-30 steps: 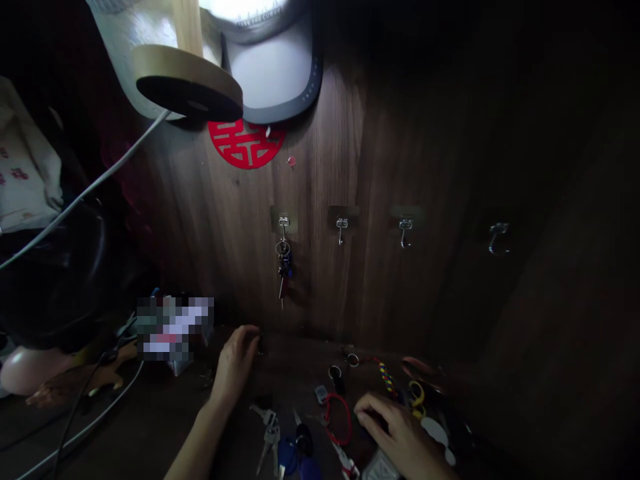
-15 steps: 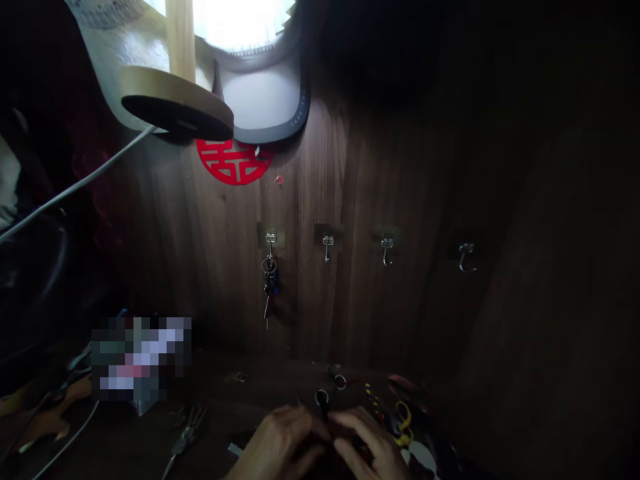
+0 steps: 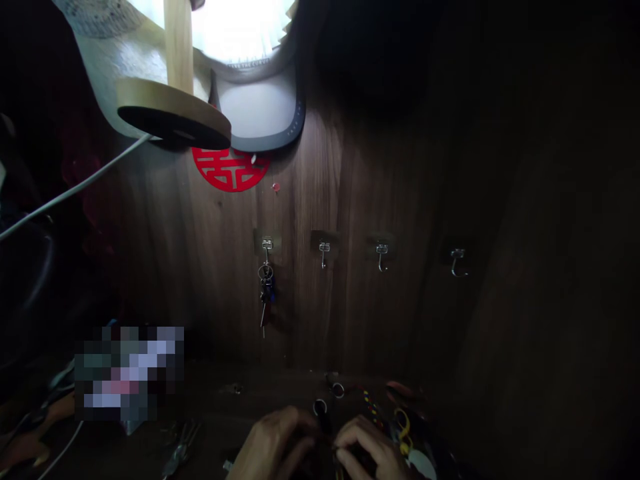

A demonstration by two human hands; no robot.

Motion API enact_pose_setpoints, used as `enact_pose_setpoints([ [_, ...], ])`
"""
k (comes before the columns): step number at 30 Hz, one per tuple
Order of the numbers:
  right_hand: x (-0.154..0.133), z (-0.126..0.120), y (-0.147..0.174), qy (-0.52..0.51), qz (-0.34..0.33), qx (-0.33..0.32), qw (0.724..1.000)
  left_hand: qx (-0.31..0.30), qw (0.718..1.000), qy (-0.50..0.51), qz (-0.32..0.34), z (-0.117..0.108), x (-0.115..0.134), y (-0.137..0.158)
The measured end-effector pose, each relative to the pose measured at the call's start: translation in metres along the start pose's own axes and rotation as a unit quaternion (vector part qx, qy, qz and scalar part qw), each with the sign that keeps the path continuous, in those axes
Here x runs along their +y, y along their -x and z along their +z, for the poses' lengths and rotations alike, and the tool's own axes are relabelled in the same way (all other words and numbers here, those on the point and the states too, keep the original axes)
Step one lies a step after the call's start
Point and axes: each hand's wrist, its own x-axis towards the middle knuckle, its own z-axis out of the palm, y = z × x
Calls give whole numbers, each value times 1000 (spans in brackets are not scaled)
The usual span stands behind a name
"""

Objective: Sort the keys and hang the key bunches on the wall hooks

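Observation:
Low in the head view, my left hand [image 3: 280,443] and my right hand [image 3: 373,450] are close together over the dark surface. Both have curled fingers. My right thumb and fingertips pinch something small and dark, too dim to name. The left fingers bend round towards the same spot, and what they hold is hidden. Just beyond the gap between the hands is a metal key ring [image 3: 319,407] on a dark strap, whose lower end disappears between them. A second key ring [image 3: 338,391] lies slightly farther off.
Keys [image 3: 265,287] hang from the leftmost wall hook [image 3: 267,245]; several hooks continue rightward. More keys [image 3: 183,450] lie at left. A yellow loop [image 3: 403,427] and a patterned cord [image 3: 371,408] lie at right. Above are a wooden-based lamp [image 3: 175,113], its white cable [image 3: 80,187] and a cap [image 3: 260,110].
The view has shifted slightly, so the wall and hooks sit lower and a little left. My hands remain close together, with the right fingertips now pinched near the middle.

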Motion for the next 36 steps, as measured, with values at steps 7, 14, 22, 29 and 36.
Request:
enact_pose_setpoints([
  [7, -19, -41, -42, -5, 103, 35, 994, 107, 993, -21, -51, -29, -14, 3],
  [14, -44, -81, -123, -101, 76, 177, 976, 120, 991, -35, -54, -30, -23, 4],
  [22, -53, -95, -196, -215, 67, 240, 944, 115, 990, -44, -73, -33, -30, 4],
  [29, -47, -85, -210, -239, 91, 230, 939, 115, 989, -59, -76, -32, -35, 5],
  [36, -39, -74, -203, -247, 113, 228, 935, 114, 986, -69, -100, -39, -28, 5],
])
